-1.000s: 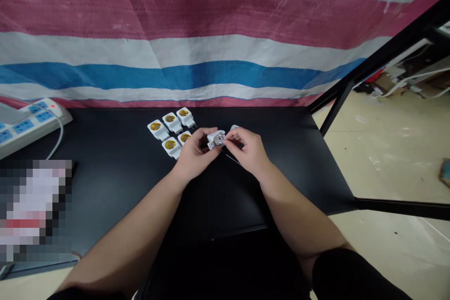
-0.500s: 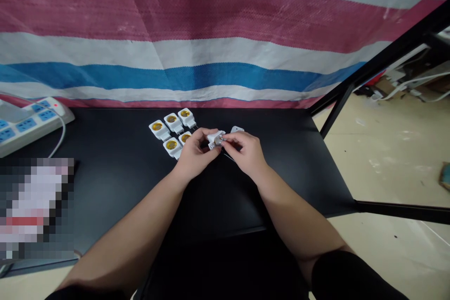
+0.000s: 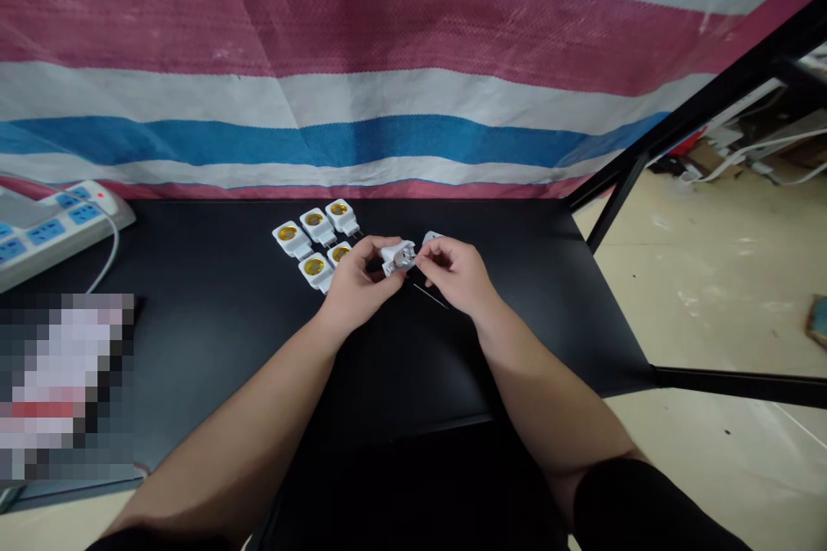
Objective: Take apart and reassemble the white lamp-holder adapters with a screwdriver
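Observation:
My left hand (image 3: 358, 280) is closed around a white plug-in lamp holder (image 3: 393, 258), whose opened end faces right and shows small metal parts inside. Thumb and forefinger of my right hand (image 3: 456, 271) are pinched together just right of that end; whatever they hold is too small to make out. Behind the right fingers a white plastic piece (image 3: 432, 236) is partly hidden. A thin metal rod (image 3: 431, 296) lies on the table below the right hand. Beside my left hand, several white lamp holders (image 3: 315, 225) with gold screw sockets lie in two rows, one partly covered by the fingers.
On the black table (image 3: 213, 318), a white power strip (image 3: 107, 211) with blue sockets and a cable stands at the far left. A pixelated object (image 3: 65, 379) lies nearer. Striped sheeting (image 3: 388, 26) hangs behind, and a black metal frame (image 3: 620, 189) bounds the right side.
My right hand has drawn slightly right, away from the lamp holder's opened end, uncovering more of its inside and the metal rod. The left hand stays in place.

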A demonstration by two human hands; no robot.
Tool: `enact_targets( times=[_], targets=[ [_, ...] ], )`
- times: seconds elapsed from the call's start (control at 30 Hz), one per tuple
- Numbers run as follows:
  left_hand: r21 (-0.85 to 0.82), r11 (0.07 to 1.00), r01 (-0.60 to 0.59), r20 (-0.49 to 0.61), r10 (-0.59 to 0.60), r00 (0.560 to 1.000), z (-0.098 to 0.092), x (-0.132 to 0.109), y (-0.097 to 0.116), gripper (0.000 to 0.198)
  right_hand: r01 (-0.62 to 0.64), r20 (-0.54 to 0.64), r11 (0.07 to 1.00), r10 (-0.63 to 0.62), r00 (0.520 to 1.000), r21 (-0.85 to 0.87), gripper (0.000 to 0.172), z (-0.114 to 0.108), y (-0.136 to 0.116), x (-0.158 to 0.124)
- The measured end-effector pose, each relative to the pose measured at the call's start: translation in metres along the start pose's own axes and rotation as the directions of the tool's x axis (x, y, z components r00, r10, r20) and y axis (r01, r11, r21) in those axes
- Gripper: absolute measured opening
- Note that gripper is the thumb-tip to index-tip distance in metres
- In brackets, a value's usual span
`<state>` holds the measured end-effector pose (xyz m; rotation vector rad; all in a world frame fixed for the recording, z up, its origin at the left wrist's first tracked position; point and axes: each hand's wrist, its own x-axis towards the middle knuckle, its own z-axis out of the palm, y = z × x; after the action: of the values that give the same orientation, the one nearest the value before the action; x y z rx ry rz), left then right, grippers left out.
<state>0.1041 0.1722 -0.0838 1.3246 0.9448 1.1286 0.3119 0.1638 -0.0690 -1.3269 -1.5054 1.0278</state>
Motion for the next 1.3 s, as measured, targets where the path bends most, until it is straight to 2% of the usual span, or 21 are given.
enact_targets(
  times=[0.17,0.37,0.47,0.57,0.7,0.87,1.07,1.3],
  targets=[
    [-0.043,0.999,0.027,0.023,-0.026,0.999,-0.001,0.001,0.0,0.048,-0.148,0.1,0.988,0.151,0.984,-0.033,0.006,-0.02,0.004,0.004],
    [-0.057,0.998,0.028,0.025,-0.026,0.999,-0.001,0.0,0.0,0.047,-0.241,0.055,0.956,0.254,0.966,-0.168,0.007,-0.021,0.003,0.004],
    [-0.068,0.997,0.039,0.019,-0.038,0.999,-0.001,0.0,0.001,0.048,-0.251,0.021,0.95,0.26,0.965,-0.186,0.006,-0.021,0.005,0.004],
    [-0.069,0.995,0.071,0.011,-0.071,0.997,0.0,0.001,0.003,0.05,-0.186,-0.007,0.976,0.186,0.982,-0.118,0.006,-0.024,0.008,0.006],
    [-0.093,0.991,0.101,0.011,-0.1,0.995,0.001,0.001,0.005,0.052,-0.056,0.047,0.997,0.053,0.997,0.05,0.024,-0.023,0.006,0.007],
    [-0.12,0.989,0.086,0.012,-0.086,0.996,0.0,0.002,0.002,0.051,-0.054,0.039,0.974,0.046,0.998,0.22,0.034,-0.016,0.007,0.006],
    [-0.13,0.987,0.092,0.011,-0.091,0.996,0.0,0.002,0.0,0.051,0.012,0.049,0.985,-0.02,0.999,0.174,0.026,-0.016,0.011,0.004],
    [-0.129,0.989,0.071,0.015,-0.07,0.997,0.0,0.002,0.0,0.048,0.188,0.029,0.981,-0.189,0.982,0.05,0.018,-0.014,0.003,0.0]
  ],
)
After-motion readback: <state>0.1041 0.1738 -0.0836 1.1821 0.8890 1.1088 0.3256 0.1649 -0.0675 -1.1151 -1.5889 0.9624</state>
